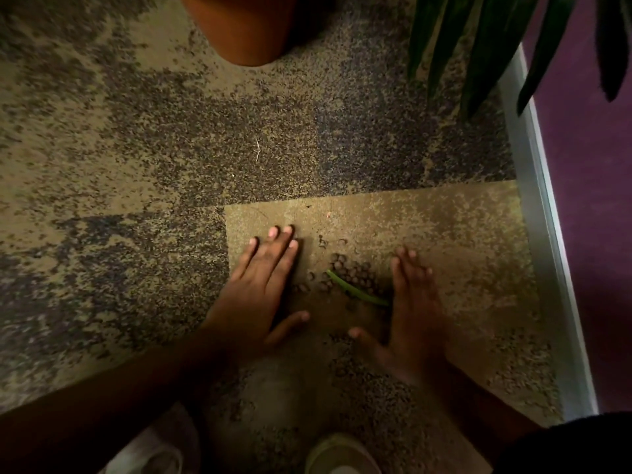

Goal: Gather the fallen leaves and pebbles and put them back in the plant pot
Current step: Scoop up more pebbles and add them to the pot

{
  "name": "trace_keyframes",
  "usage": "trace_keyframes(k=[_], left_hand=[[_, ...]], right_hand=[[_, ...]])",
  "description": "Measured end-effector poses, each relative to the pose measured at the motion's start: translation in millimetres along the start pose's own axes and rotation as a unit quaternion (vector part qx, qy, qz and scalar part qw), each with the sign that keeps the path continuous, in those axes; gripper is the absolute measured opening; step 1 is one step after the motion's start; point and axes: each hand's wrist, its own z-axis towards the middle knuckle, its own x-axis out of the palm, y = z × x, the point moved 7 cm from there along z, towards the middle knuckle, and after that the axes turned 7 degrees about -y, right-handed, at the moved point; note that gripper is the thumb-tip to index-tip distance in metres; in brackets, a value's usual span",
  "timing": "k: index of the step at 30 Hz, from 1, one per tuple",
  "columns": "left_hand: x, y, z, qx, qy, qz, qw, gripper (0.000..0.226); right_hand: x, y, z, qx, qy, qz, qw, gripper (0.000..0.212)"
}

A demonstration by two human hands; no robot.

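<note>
While both hands are lying flat on the carpet, a small heap of pebbles is sitting between them on a paler carpet tile. The left hand is resting palm down just left of the heap, fingers stretched out and spread, thumb angling in toward the middle. The right hand is pressing down on the heap's right side, fingers straight and close together, thumb pointing left. Neither hand is gripping anything; both are splayed wide, with the pebbles in the gap between. A thin green leaf is lying across the near edge of the pebbles, its far end reaching the right hand's palm edge; whether it is touching is hard to tell. A few stray pebbles are scattered near the left fingertips. The orange pot is standing well beyond the heap, at the top of the view. Dark green plant leaves are hanging in at the upper right, above a pale baseboard. Two light shoes are showing at the bottom edge.
</note>
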Motion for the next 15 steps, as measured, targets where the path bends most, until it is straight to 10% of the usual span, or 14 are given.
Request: trace_keyframes(k=[6, 15], left_hand=[[3.7, 11.2, 0.4, 0.113, 0.058, 0.118, 0.985, 0.108], [8.0, 3.9, 3.9, 0.009, -0.014, 0.013, 1.0, 0.096]], right_hand=[[21.4, 50.6, 30.8, -0.075, 0.033, 0.009, 0.997, 0.11], [17.0, 88.0, 47.0, -0.216, 0.032, 0.153, 0.964, 0.061]])
